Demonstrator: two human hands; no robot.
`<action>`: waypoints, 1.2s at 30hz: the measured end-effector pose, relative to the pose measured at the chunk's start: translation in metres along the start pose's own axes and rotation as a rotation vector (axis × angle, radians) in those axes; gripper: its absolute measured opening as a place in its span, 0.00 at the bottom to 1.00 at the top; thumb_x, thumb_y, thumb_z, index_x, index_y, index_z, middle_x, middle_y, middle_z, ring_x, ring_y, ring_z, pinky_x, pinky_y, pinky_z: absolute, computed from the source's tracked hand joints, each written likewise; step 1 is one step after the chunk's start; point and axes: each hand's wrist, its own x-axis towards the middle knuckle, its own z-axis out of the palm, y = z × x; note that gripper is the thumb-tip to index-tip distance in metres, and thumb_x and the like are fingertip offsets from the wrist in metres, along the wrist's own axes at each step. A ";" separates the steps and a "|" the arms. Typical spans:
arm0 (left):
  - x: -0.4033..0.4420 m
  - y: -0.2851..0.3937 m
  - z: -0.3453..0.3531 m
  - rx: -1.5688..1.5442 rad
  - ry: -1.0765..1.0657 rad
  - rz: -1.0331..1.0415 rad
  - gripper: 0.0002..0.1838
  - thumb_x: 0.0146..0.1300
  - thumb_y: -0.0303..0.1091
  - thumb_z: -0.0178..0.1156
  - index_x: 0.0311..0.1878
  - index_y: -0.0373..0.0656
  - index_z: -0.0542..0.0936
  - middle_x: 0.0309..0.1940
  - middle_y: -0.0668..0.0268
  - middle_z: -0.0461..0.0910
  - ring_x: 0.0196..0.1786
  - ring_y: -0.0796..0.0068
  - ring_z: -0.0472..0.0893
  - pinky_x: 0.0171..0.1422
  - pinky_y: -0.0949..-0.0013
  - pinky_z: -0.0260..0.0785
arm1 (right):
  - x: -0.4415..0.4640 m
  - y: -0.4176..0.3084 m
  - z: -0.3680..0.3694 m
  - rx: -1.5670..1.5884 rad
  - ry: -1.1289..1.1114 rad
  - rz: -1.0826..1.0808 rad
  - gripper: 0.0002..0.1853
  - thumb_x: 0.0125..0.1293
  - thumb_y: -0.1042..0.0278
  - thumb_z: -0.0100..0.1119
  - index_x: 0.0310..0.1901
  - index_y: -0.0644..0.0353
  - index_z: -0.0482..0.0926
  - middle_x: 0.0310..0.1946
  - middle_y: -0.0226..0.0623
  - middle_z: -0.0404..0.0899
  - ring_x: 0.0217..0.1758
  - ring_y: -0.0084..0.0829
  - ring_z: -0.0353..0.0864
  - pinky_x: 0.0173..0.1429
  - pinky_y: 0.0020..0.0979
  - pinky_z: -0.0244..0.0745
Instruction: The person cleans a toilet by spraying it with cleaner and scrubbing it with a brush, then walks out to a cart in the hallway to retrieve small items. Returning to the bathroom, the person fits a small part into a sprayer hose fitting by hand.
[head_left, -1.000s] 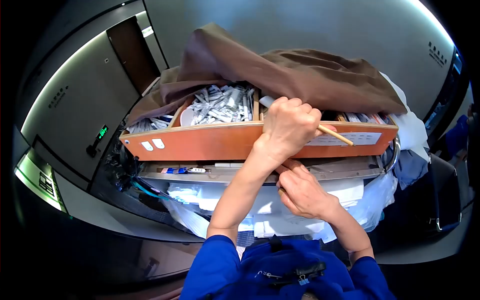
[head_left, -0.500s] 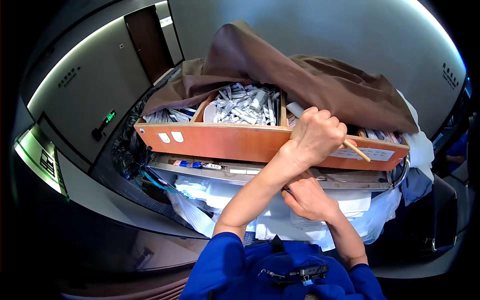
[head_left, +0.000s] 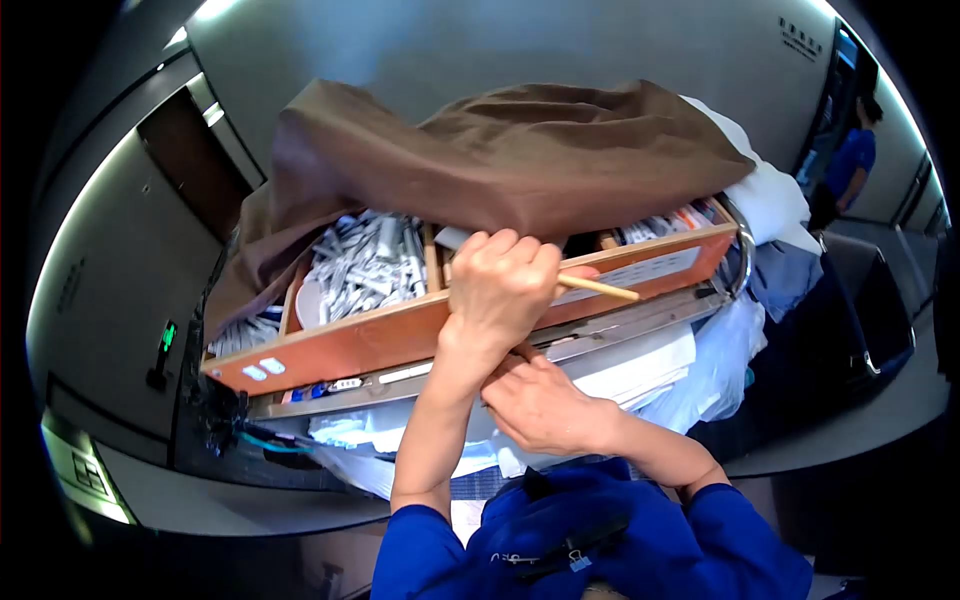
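My left hand (head_left: 505, 285) is a fist round a pale wooden stick (head_left: 605, 288), in front of an orange-fronted wooden box (head_left: 350, 345). Below it, my right hand (head_left: 545, 405) lies crossed under the left wrist, its fingers curled; what they hold is hidden. Many white wrapped tubes (head_left: 370, 265) fill one compartment of the box, beside a white round piece (head_left: 308, 303). A brown cloth (head_left: 540, 160) drapes over the box's back part.
Under the box runs a metal-edged shelf (head_left: 600, 337) with small items, above white folded cloths (head_left: 640, 368). Clear plastic bags (head_left: 715, 380) hang at the right. Farther right are a black chair-like object (head_left: 870, 300) and a person in blue (head_left: 852, 165).
The view has turned, so the box now slants up to the right and sits farther left. Both hands appear farther left with it. A person has come into view at the right.
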 end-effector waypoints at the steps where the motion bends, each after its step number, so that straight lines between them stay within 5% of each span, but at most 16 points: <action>1: 0.000 0.003 0.001 -0.011 0.003 0.003 0.26 0.47 0.56 0.65 0.10 0.49 0.67 0.08 0.72 0.63 0.15 0.75 0.67 0.21 0.71 0.56 | -0.002 -0.002 0.000 -0.011 0.023 0.004 0.21 0.50 0.72 0.54 0.48 0.71 0.69 0.44 0.52 0.73 0.57 0.47 0.69 0.67 0.50 0.54; 12: 0.000 0.009 -0.001 -0.021 -0.024 -0.005 0.27 0.46 0.53 0.67 0.12 0.48 0.63 0.09 0.70 0.63 0.15 0.71 0.66 0.21 0.69 0.55 | -0.017 -0.002 -0.003 -0.088 0.279 -0.115 0.11 0.48 0.69 0.56 0.33 0.65 0.70 0.38 0.49 0.73 0.52 0.45 0.71 0.65 0.52 0.56; 14: 0.008 0.018 -0.010 -0.049 -0.054 -0.070 0.18 0.44 0.48 0.69 0.23 0.47 0.73 0.16 0.69 0.67 0.21 0.69 0.69 0.25 0.67 0.59 | -0.034 0.001 -0.011 -0.046 0.362 -0.111 0.11 0.48 0.69 0.58 0.32 0.65 0.71 0.45 0.50 0.74 0.55 0.44 0.71 0.66 0.51 0.56; 17: 0.019 0.044 -0.018 -0.044 -0.174 -0.124 0.20 0.44 0.42 0.68 0.40 0.46 0.76 0.29 0.66 0.70 0.29 0.65 0.71 0.29 0.63 0.63 | -0.077 0.013 -0.014 0.004 0.420 0.019 0.12 0.46 0.71 0.60 0.33 0.64 0.72 0.47 0.48 0.74 0.55 0.43 0.72 0.64 0.48 0.60; 20: 0.027 0.089 -0.008 -0.111 -0.295 -0.106 0.19 0.50 0.43 0.64 0.43 0.45 0.74 0.33 0.62 0.69 0.34 0.62 0.70 0.32 0.62 0.63 | -0.127 0.022 -0.028 0.050 0.414 0.236 0.08 0.45 0.75 0.58 0.29 0.62 0.71 0.46 0.46 0.76 0.54 0.43 0.74 0.57 0.43 0.67; 24: 0.027 0.117 0.021 -0.113 -0.485 -0.113 0.14 0.49 0.29 0.58 0.41 0.44 0.74 0.32 0.61 0.68 0.36 0.62 0.70 0.35 0.62 0.61 | -0.186 0.026 -0.042 -0.017 0.539 0.433 0.06 0.47 0.78 0.57 0.28 0.61 0.71 0.44 0.43 0.78 0.47 0.41 0.76 0.53 0.39 0.69; 30: 0.010 0.134 0.054 -0.055 -0.246 -0.026 0.08 0.45 0.27 0.58 0.32 0.45 0.78 0.30 0.67 0.71 0.35 0.67 0.69 0.38 0.64 0.57 | -0.224 0.051 -0.084 0.101 0.727 0.722 0.06 0.50 0.80 0.55 0.33 0.65 0.73 0.40 0.45 0.80 0.27 0.36 0.79 0.31 0.31 0.73; 36: 0.001 0.135 0.056 -0.037 -0.219 -0.053 0.08 0.49 0.30 0.60 0.35 0.48 0.80 0.34 0.69 0.74 0.40 0.68 0.72 0.45 0.63 0.59 | -0.186 0.098 -0.116 -0.077 0.563 0.588 0.11 0.55 0.75 0.54 0.41 0.65 0.70 0.35 0.44 0.78 0.29 0.45 0.79 0.30 0.38 0.72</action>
